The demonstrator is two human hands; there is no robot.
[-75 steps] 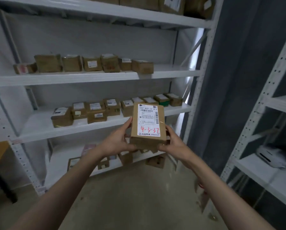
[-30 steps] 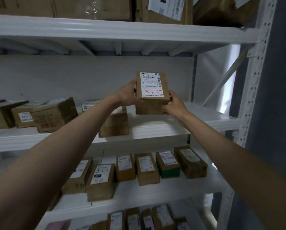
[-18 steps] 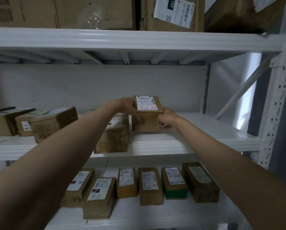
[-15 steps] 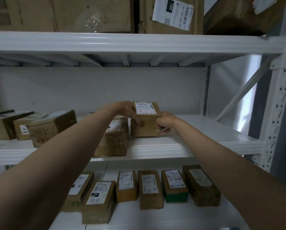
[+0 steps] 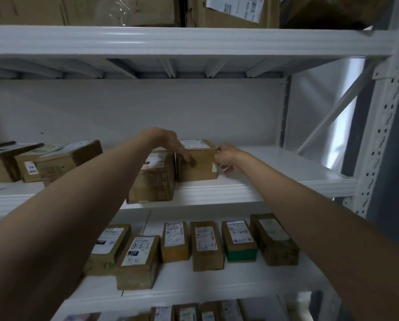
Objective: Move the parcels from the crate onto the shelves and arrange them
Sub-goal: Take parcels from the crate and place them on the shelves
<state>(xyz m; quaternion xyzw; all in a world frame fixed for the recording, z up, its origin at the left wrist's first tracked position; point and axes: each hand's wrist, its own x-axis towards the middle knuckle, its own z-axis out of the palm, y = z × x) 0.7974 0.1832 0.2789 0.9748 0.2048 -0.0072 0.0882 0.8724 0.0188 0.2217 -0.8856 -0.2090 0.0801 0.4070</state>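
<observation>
- Centrally, just above mid-frame, the parcel (image 5: 197, 162) rests on the middle shelf (image 5: 275, 181), its labelled top facing up and its long axis running away from the viewer toward the back wall.
- Left hand (image 5: 170, 144): draped over the parcel's upper left edge, fingers (image 5: 187, 156) lying down its near face; the grip is relaxed rather than clenched, pressing more than holding.
- Right hand (image 5: 226, 157): at the parcel's right near corner, fingers curled against the edge; it appears to pinch that corner, though the contact itself is too small to read firmly.
- Governing relation: the parcel lies between the two hands and just beside the neighbouring box (image 5: 152, 177) on its left, a narrow dark gap separating them. Judged from this, any remaining adjustment is a nudge leftward or rearward to square it with the row; the right hand is the better placed to push.
- Hidden or unclear: the parcel's far end and left side are screened by the left hand and the neighbour; its label is foreshortened and illegible. The crate is not in frame. Boxes on the top shelf (image 5: 194, 40) are cut off by the upper edge.
</observation>
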